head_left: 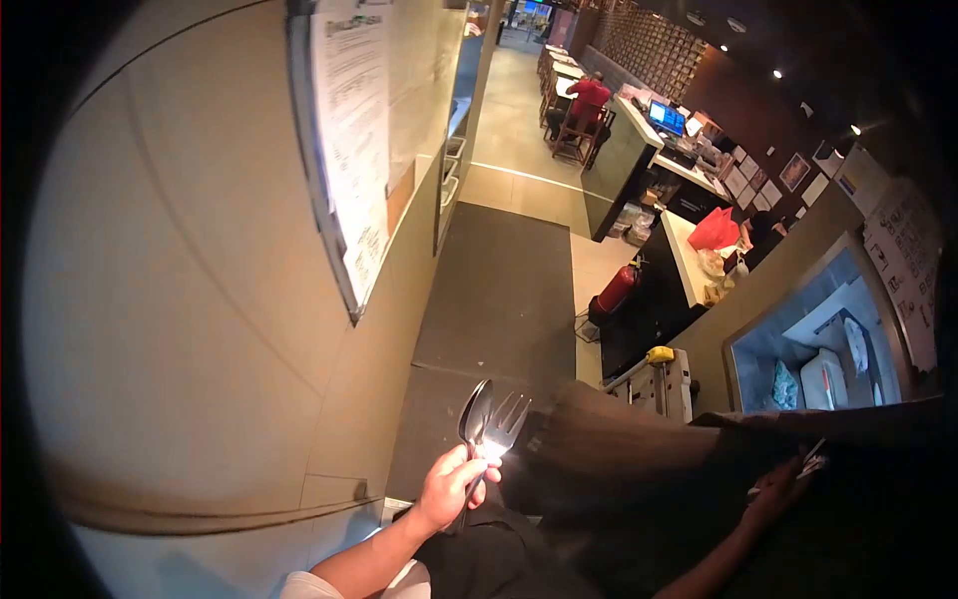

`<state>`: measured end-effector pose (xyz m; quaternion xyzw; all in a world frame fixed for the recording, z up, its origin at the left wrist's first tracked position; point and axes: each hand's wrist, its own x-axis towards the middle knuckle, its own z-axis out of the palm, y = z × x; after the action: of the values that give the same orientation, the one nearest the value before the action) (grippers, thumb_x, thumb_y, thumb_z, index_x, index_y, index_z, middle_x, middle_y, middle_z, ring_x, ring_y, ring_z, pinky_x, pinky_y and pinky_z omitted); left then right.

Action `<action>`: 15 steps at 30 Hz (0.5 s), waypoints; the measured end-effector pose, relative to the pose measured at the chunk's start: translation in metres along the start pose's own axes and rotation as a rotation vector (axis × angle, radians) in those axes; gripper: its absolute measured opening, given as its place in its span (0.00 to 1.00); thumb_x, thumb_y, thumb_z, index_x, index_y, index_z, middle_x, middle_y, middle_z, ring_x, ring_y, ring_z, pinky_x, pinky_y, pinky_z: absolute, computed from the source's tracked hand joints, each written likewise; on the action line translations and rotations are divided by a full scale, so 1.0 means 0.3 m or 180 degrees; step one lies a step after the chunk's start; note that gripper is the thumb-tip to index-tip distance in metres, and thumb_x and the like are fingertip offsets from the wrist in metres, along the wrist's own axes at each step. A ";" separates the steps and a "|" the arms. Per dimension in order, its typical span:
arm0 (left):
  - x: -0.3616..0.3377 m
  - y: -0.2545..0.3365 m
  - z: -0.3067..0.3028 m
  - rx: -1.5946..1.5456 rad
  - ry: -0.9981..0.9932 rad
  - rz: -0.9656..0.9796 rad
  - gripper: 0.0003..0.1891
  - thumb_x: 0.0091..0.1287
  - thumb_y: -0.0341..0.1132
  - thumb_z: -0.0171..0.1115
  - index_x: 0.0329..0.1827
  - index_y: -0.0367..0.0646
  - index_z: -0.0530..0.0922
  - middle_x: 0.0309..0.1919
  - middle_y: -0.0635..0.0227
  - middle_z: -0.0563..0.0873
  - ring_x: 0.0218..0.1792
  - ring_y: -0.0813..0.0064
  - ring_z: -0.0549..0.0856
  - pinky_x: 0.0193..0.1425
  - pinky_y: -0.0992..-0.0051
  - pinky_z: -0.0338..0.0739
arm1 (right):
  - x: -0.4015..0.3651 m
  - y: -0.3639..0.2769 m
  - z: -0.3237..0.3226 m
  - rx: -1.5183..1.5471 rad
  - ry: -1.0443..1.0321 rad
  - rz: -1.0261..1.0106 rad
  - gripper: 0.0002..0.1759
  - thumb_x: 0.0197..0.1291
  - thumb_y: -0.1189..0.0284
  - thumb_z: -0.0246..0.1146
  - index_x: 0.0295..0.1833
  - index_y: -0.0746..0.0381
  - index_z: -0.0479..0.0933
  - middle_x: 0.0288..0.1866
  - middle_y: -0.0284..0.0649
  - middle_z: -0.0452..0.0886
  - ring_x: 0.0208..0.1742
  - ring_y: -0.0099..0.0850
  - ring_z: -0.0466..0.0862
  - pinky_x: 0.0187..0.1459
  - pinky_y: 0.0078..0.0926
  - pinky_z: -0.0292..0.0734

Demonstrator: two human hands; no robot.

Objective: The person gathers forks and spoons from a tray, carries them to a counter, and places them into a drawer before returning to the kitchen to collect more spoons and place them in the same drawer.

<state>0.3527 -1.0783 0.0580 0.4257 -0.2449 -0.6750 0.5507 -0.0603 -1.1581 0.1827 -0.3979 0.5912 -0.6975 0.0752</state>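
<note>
Gripping one fork (509,421) and at least one spoon (476,411) (whether another is nested against it, I cannot tell), the left hand (458,487) is closed around the handles, thumb across them. The spoon's bowl and the fork's tines point up and stand side by side above the fist, over the dark floor mat (494,290). The left forearm slants up from the lower edge, bare below a pale sleeve.

The right hand (786,491) is held out well apart from the left, low and in shadow, its forearm rising towards the right. Its fingers are curled around slim pale items (819,459), too dim to count.

Ahead are one red fire extinguisher (616,290) beside a dark cabinet, one red bag (713,231) on a worktop (682,250), one lit screen (667,118) and one seated person in red (589,97). On the left wall hangs one board (349,140) bearing papers.
</note>
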 end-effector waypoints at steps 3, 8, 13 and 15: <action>0.128 0.030 0.033 0.0027 0.0055 -0.0045 0.10 0.71 0.34 0.50 0.44 0.35 0.74 0.30 0.63 0.80 0.17 0.80 0.75 0.20 0.80 0.69 | 0.066 -0.022 0.057 -0.0423 0.0092 -0.0242 0.24 0.68 0.57 0.54 0.63 0.60 0.69 0.21 0.25 0.58 0.19 0.14 0.57 0.20 0.15 0.53; 0.378 0.005 0.034 -0.0207 0.0003 -0.0161 0.10 0.71 0.35 0.52 0.44 0.36 0.75 0.30 0.65 0.80 0.17 0.81 0.75 0.19 0.80 0.69 | 0.247 0.005 0.055 -0.0220 0.0694 -0.0755 0.22 0.68 0.64 0.53 0.63 0.63 0.68 0.21 0.26 0.59 0.21 0.17 0.60 0.23 0.17 0.58; 0.746 0.018 -0.010 -0.0216 -0.0053 -0.0147 0.12 0.72 0.37 0.50 0.45 0.36 0.75 0.31 0.65 0.80 0.18 0.82 0.75 0.18 0.82 0.68 | 0.285 0.205 0.088 -0.0116 0.0453 -0.2367 0.17 0.65 0.75 0.52 0.58 0.70 0.69 0.31 0.38 0.74 0.29 0.24 0.73 0.34 0.20 0.72; 0.923 0.039 -0.017 -0.0116 -0.0134 -0.0077 0.12 0.72 0.37 0.50 0.45 0.36 0.75 0.31 0.65 0.80 0.18 0.83 0.74 0.19 0.82 0.68 | 0.303 0.390 0.154 -0.1970 0.1564 -0.2312 0.13 0.66 0.69 0.54 0.49 0.68 0.71 0.33 0.43 0.77 0.29 0.28 0.77 0.32 0.24 0.75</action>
<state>0.3547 -1.3443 -0.0199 0.4042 -0.2389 -0.6948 0.5448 -0.1346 -1.2797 0.1208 -0.4055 0.5936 -0.5443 -0.4324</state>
